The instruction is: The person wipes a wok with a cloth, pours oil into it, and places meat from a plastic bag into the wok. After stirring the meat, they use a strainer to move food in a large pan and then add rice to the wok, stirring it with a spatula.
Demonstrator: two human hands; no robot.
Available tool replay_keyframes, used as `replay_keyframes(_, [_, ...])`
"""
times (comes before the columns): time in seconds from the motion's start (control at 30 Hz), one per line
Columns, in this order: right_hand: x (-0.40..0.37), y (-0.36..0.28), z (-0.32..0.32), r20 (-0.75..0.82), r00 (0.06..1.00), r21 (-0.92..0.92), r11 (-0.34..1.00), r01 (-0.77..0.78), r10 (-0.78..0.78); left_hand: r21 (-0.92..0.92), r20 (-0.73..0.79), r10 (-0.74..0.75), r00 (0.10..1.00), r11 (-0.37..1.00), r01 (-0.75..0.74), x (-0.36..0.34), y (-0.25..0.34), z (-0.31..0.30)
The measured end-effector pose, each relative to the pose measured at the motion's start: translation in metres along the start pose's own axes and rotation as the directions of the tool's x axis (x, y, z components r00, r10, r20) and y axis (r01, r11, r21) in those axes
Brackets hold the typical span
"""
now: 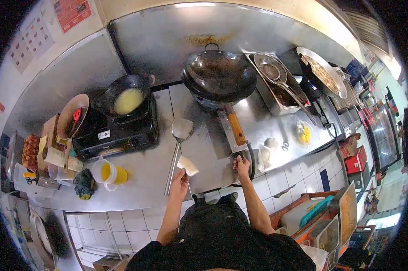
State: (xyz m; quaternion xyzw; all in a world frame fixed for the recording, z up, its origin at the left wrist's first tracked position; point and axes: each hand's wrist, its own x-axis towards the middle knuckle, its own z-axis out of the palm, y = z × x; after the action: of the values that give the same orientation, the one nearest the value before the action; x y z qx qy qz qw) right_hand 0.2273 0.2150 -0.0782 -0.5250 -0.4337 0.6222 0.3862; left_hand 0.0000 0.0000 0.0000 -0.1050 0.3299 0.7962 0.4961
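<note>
Pinched in my left hand (180,184) is a pale, whitish folded piece (188,165), perhaps cloth or paper; I cannot tell which. It is held over the front of the steel counter, beside the long handle of a wok spatula (182,129). My right hand (242,167) is closed at the counter's front edge, near a black hose; what it grips, if anything, is too small to make out. Beyond it, a large dark wok (219,77) sits on a burner, its wooden handle (236,124) pointing toward me.
A small pan with yellow liquid (128,100) rests on a black portable stove (118,140). Jugs of yellow liquid (109,173) stand left. Right are a steel tray with a strainer (270,70), plastic bags (267,155) and a white pan (322,72). Trays (326,239) stand lower right.
</note>
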Motion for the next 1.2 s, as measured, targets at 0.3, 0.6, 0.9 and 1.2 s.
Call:
replay_keyframes(0.3, [-0.006, -0.008, 0.006, -0.071, 0.995, -0.172, 0.983, 0.062, -0.075, 0.074, 0.015, -0.052, 0.999, 0.996, 0.051, -0.011, -0.015, 0.009])
replay_keyframes(0.6, [-0.022, -0.022, 0.009, 0.010, 0.876, -0.739, 0.586, 0.331, -0.483, 0.157, 0.160, -0.150, 0.976, 0.980, 0.125, -0.024, -0.046, 0.020])
replay_keyframes(0.9, [-0.101, -0.028, -0.135, 0.217, 0.974, -0.391, 0.920, 0.025, 0.066, 0.421, 0.206, -0.452, 0.868, 0.842, 0.338, -0.044, -0.180, 0.134])
replay_keyframes(1.2, [-0.195, -0.059, -0.388, -0.542, 0.835, -0.025, 0.992, -0.126, 0.093, 0.597, 0.352, -0.752, 0.557, 0.639, 0.485, -0.093, -0.411, 0.319])
